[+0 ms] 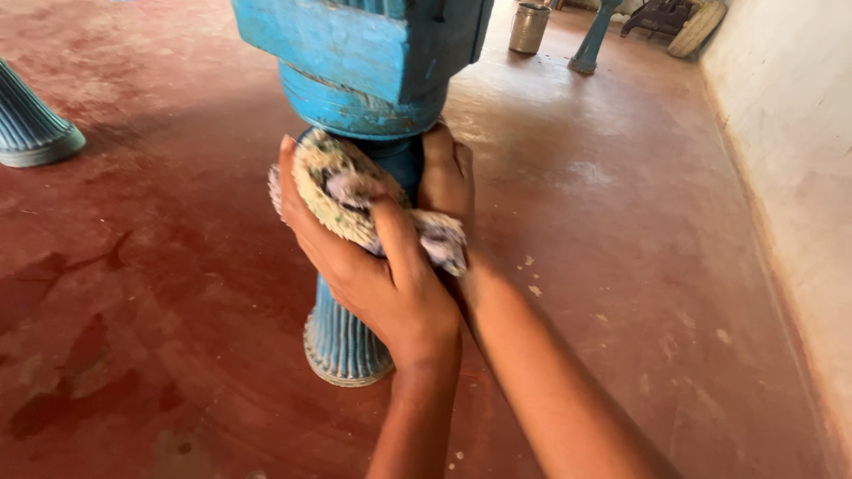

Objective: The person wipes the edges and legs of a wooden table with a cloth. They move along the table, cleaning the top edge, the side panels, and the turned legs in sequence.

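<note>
A blue painted wooden pillar point(355, 71) rises from a fluted round base point(342, 341) on the red floor. My left hand point(382, 275) grips a worn, pale cloth point(342, 191) and presses it against the pillar's narrow shaft, just under the thick ring. Behind the cloth, my right hand point(446, 173) wraps the shaft on its right side, and the cloth's end hangs over that wrist. Both forearms reach up from the bottom edge of the view.
A second blue fluted pillar base point(31, 129) stands at the far left. A metal bucket point(529, 27) and a third blue pillar point(590, 40) stand at the back. A pale wall point(790, 142) runs along the right. The red floor point(621, 222) shows pale scuffs.
</note>
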